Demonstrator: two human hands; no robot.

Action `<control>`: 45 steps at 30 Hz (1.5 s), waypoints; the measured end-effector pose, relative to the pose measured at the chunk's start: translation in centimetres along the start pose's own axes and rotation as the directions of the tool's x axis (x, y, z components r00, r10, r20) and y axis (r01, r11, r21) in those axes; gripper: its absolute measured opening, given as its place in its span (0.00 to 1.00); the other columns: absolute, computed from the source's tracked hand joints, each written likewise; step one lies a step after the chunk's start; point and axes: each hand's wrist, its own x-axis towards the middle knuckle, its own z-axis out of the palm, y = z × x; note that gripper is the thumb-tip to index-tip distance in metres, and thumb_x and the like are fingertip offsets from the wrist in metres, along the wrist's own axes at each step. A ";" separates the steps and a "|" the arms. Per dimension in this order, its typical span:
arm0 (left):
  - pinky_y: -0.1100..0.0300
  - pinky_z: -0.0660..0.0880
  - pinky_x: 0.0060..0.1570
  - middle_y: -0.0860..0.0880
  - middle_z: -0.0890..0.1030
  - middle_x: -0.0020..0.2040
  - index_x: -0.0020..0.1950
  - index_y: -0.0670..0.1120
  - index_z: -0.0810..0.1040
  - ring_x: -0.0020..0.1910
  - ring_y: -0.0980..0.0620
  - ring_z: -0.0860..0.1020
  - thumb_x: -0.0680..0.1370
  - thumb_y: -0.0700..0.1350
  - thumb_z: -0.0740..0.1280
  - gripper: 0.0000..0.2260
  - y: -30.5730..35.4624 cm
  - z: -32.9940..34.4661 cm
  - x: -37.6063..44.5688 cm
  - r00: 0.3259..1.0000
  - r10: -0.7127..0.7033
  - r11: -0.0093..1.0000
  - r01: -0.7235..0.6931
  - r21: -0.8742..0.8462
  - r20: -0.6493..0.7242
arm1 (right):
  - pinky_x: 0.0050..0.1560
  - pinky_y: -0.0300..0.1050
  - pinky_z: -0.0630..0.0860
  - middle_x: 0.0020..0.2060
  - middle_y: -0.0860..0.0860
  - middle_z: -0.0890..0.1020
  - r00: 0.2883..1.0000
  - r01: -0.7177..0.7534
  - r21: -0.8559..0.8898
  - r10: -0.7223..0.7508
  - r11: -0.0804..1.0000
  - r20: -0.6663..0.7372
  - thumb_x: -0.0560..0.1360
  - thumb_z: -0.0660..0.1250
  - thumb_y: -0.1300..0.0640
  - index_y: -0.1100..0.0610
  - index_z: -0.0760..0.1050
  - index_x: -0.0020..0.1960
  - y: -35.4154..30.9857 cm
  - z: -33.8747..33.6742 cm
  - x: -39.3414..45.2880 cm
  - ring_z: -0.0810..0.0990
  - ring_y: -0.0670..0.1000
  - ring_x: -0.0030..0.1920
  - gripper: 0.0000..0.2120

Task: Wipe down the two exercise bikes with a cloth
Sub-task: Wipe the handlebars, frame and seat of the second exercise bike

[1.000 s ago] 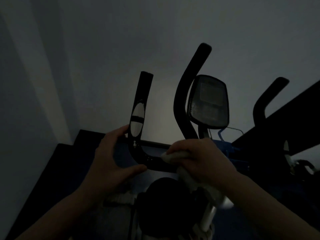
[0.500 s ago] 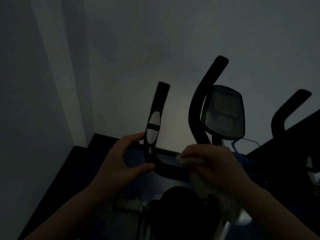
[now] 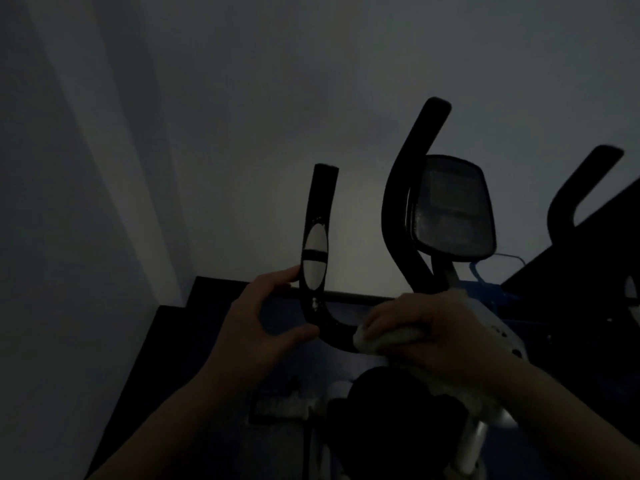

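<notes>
The room is dim. An exercise bike stands right in front of me, with a black left handlebar (image 3: 320, 209) that curves upward and carries a pale oval pad, a taller right handlebar (image 3: 412, 174) and a console screen (image 3: 452, 206). My left hand (image 3: 256, 327) cups the bend of the left handlebar between thumb and fingers. My right hand (image 3: 429, 334) presses a pale cloth (image 3: 381, 339) onto the lower bar beside that bend. A second bike's handlebar (image 3: 581, 181) shows at the far right.
A pale wall (image 3: 242, 98) stands close behind the bikes, with a corner at the left. Dark floor mats (image 3: 166, 341) lie below. The bike's black seat (image 3: 391, 410) and grey post (image 3: 474, 441) are just under my right arm.
The view has shifted, so the bike sits lower and further right in frame. My right hand with the cloth stays on the lower bar. My left hand keeps its hold.
</notes>
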 end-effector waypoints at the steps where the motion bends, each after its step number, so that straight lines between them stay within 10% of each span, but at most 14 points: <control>1: 0.76 0.66 0.55 0.58 0.78 0.59 0.66 0.52 0.73 0.58 0.64 0.75 0.65 0.47 0.77 0.30 -0.1 -0.1 0.1 1.000 0.002 1.000 -0.002 -0.003 0.012 | 0.48 0.30 0.76 0.46 0.41 0.85 1.000 0.021 -0.002 -0.021 1.000 0.023 0.67 0.72 0.52 0.52 0.84 0.44 0.0 0.3 0.2 0.82 0.37 0.47 0.08; 6: 0.59 0.75 0.56 0.51 0.82 0.53 0.60 0.48 0.77 0.55 0.53 0.79 0.74 0.46 0.71 0.15 0.4 -0.7 1.2 1.000 -0.025 0.991 0.027 -0.131 0.012 | 0.50 0.36 0.79 0.41 0.43 0.85 0.973 -0.115 0.035 0.120 0.993 -0.196 0.67 0.75 0.60 0.51 0.84 0.45 0.1 3.4 2.2 0.84 0.40 0.45 0.08; 14: 0.76 0.72 0.38 0.44 0.82 0.45 0.60 0.47 0.75 0.40 0.58 0.80 0.77 0.46 0.66 0.13 1.9 -0.9 6.5 0.992 -0.117 0.991 0.120 -0.065 0.044 | 0.47 0.34 0.79 0.41 0.37 0.84 0.972 -0.121 0.116 0.141 0.986 -0.186 0.65 0.77 0.63 0.51 0.83 0.43 -2.2 4.4 1.2 0.83 0.39 0.45 0.10; 20: 0.76 0.71 0.34 0.42 0.82 0.48 0.61 0.45 0.75 0.33 0.65 0.79 0.76 0.44 0.67 0.14 2.3 -1.4 7.4 0.976 -0.181 0.972 0.196 -0.127 0.118 | 0.45 0.39 0.80 0.38 0.46 0.85 0.860 -0.230 0.073 0.238 0.970 -0.452 0.69 0.76 0.58 0.55 0.84 0.42 -2.1 3.6 3.1 0.83 0.41 0.41 0.02; 26: 0.74 0.73 0.34 0.43 0.82 0.49 0.61 0.47 0.75 0.37 0.61 0.81 0.75 0.45 0.68 0.15 2.0 -1.9 7.6 0.962 -0.212 0.953 0.243 -0.181 0.173 | 0.50 0.29 0.72 0.50 0.49 0.80 0.998 -0.023 -0.146 0.014 0.989 -0.062 0.70 0.74 0.56 0.54 0.84 0.50 -3.3 3.8 6.4 0.79 0.42 0.48 0.09; 31: 0.76 0.72 0.36 0.44 0.83 0.48 0.60 0.48 0.76 0.37 0.61 0.81 0.75 0.46 0.68 0.14 2.0 -1.8 7.3 0.968 -0.198 0.955 0.226 -0.192 0.155 | 0.52 0.34 0.73 0.49 0.45 0.80 0.935 -0.020 -0.298 0.124 0.954 0.332 0.69 0.75 0.60 0.52 0.85 0.47 -2.8 -0.2 6.5 0.79 0.41 0.48 0.08; 41: 0.76 0.72 0.35 0.47 0.83 0.48 0.60 0.49 0.76 0.39 0.61 0.81 0.75 0.48 0.67 0.14 1.9 -1.8 7.3 0.965 -0.205 0.949 0.237 -0.208 0.163 | 0.53 0.37 0.76 0.50 0.50 0.82 0.986 -0.093 -0.029 0.096 0.995 0.136 0.67 0.76 0.61 0.55 0.85 0.48 -2.4 2.0 4.5 0.81 0.44 0.49 0.09; 45: 0.74 0.72 0.36 0.47 0.83 0.48 0.60 0.49 0.76 0.37 0.63 0.81 0.76 0.47 0.67 0.13 2.0 -1.5 7.1 0.966 -0.215 0.947 0.242 -0.211 0.141 | 0.47 0.35 0.74 0.49 0.47 0.82 0.975 -0.102 -0.389 0.170 0.916 0.144 0.68 0.75 0.64 0.53 0.85 0.46 -1.2 -1.5 4.1 0.80 0.43 0.45 0.10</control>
